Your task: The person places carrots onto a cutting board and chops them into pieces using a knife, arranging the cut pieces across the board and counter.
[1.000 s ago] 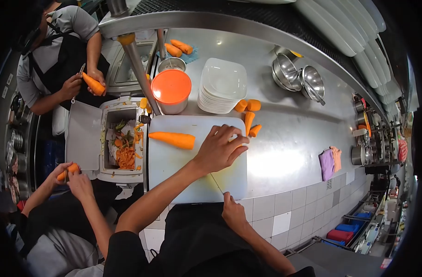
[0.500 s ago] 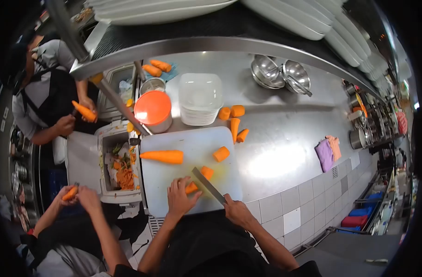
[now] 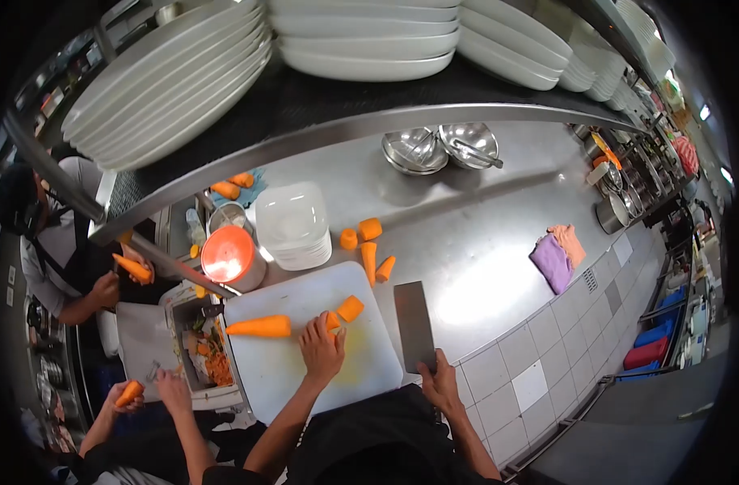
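Observation:
My right hand (image 3: 440, 385) grips the handle of a cleaver (image 3: 414, 325), whose broad blade points away from me, to the right of the white cutting board (image 3: 305, 388). On the board, my left hand (image 3: 322, 353) is closed over cut carrot pieces (image 3: 332, 321), partly hidden by its fingers. A thick carrot chunk (image 3: 351, 308) lies just beyond the fingertips. To the left of that hand rests a long peeled carrot (image 3: 260, 326).
Several carrot pieces (image 3: 369, 255) lie past the board, beside stacked white containers (image 3: 292, 226) and an orange-lidded tub (image 3: 229, 255). A peelings bin (image 3: 212, 356) stands left, where two co-workers hold carrots. A plate shelf (image 3: 369, 121) overhangs; cloths (image 3: 557, 259) lie right.
The cleaver has left the board and swung right, its flat side now showing. My left hand has moved forward over the carrot pieces. The view has shifted.

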Tool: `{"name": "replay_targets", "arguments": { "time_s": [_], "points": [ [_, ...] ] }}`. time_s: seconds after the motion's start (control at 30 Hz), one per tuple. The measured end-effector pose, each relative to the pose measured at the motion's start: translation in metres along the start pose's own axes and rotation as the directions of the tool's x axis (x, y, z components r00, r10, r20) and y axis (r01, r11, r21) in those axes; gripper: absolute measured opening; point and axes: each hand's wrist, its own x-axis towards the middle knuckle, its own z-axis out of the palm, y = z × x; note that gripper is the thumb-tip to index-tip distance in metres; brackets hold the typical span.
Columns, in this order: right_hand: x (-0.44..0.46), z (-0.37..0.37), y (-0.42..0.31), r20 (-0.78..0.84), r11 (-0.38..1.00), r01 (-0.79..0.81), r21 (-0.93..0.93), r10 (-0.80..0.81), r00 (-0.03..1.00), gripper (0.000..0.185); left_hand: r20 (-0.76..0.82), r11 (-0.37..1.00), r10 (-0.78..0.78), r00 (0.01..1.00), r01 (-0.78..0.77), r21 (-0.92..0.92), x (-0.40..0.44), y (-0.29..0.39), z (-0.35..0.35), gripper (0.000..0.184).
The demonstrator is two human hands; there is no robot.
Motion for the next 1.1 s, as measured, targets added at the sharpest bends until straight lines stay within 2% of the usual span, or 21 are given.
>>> {"name": "replay_targets", "arguments": {
  "time_s": [0.13,0.23,0.3,0.33,0.37,0.4,0.43,0.5,0.57,0.63,0.7,0.73,0.8,0.83,0.9,0.93,0.97,1.0,1.03,1.07,1.1],
  "points": [
    [0.005,-0.023,0.006,-0.068,0.995,-0.093,0.019,0.095,0.993,0.020,-0.018,0.999,-0.038,0.999,0.037,-0.021,0.018,-0.011,0.024,0.042],
    [0.012,-0.025,0.018,-0.093,0.992,-0.088,0.088,0.097,0.991,0.019,-0.020,0.994,-0.066,0.998,0.064,-0.090,0.046,-0.021,0.040,0.038],
    [0.019,-0.027,0.020,-0.041,0.988,-0.122,0.091,0.126,0.991,0.020,0.007,0.972,0.051,0.999,-0.048,-0.230,0.070,-0.028,0.050,0.034],
    [0.024,-0.026,0.019,-0.006,0.985,-0.152,0.087,0.153,0.988,0.021,0.005,0.976,0.042,0.999,-0.040,-0.215,0.081,-0.030,0.052,0.034],
    [0.027,-0.023,0.024,0.009,0.985,-0.150,0.090,0.150,0.989,0.021,0.071,0.975,0.085,0.994,-0.068,-0.213,0.089,-0.031,0.054,0.033],
    [0.032,-0.018,0.030,-0.012,0.995,-0.066,0.081,0.067,0.998,0.021,0.134,0.971,0.128,0.983,-0.096,-0.217,0.097,-0.030,0.055,0.032],
    [0.036,-0.014,0.037,-0.034,0.997,0.018,0.069,-0.015,0.999,0.021,0.134,0.973,0.120,0.984,-0.090,-0.211,0.101,-0.029,0.053,0.032],
    [0.045,-0.008,0.049,-0.014,0.997,0.026,0.074,-0.025,1.000,0.022,0.209,0.983,0.159,0.965,-0.134,-0.128,0.113,-0.027,0.047,0.033],
    [0.053,-0.008,0.047,-0.001,0.996,0.035,0.083,-0.035,0.999,0.022,0.210,0.983,0.136,0.968,-0.106,-0.149,0.129,-0.004,0.036,0.035],
    [0.060,-0.013,0.034,0.063,0.989,-0.099,0.108,0.093,0.994,0.022,0.213,0.983,0.105,0.971,-0.070,-0.168,0.149,0.020,0.043,0.037],
    [0.064,-0.018,0.026,0.066,0.983,-0.105,0.150,0.095,0.993,0.021,0.381,0.998,-0.056,0.923,0.038,0.054,0.174,0.047,0.061,0.045],
    [0.066,-0.020,0.024,0.062,0.975,-0.110,0.194,0.099,0.993,0.020,0.373,0.997,-0.068,0.925,0.050,0.058,0.184,0.056,0.071,0.045],
    [0.070,-0.026,0.024,0.053,0.978,-0.080,0.190,0.071,0.996,0.019,0.603,0.950,-0.248,0.758,0.069,0.304,0.201,0.065,0.098,0.054],
    [0.071,-0.028,0.025,0.036,0.980,-0.060,0.192,0.054,0.998,0.018,0.595,0.948,-0.256,0.762,0.078,0.308,0.198,0.061,0.118,0.054],
    [0.067,-0.036,0.019,0.005,0.985,-0.012,0.174,0.011,1.000,0.017,0.334,0.968,-0.157,0.929,0.078,0.239,0.188,0.045,0.151,0.054],
    [0.066,-0.040,0.014,-0.035,0.987,0.026,0.156,-0.020,0.999,0.017,0.319,0.964,-0.177,0.931,0.098,0.248,0.191,0.050,0.144,0.054],
    [0.065,-0.044,0.008,-0.019,0.987,0.037,0.153,-0.035,0.999,0.017,0.272,0.983,-0.153,0.950,0.118,0.140,0.193,0.055,0.137,0.049],
    [0.061,-0.049,0.004,-0.013,0.993,-0.002,0.115,0.003,1.000,0.017,0.226,0.991,-0.133,0.965,0.130,0.029,0.191,0.062,0.122,0.046],
    [0.059,-0.053,0.002,-0.012,0.996,-0.044,0.076,0.045,0.999,0.017,0.222,0.989,-0.147,0.964,0.143,0.032,0.188,0.072,0.095,0.046],
    [0.058,-0.054,0.001,-0.003,0.996,-0.048,0.071,0.048,0.999,0.017,0.227,0.949,-0.189,0.955,0.237,-0.208,0.183,0.084,0.058,0.045],
    [0.055,-0.055,0.001,0.013,0.998,-0.043,0.056,0.042,0.999,0.018,0.245,0.843,-0.229,0.942,0.318,-0.434,0.176,0.089,0.027,0.046]
  ]
}}
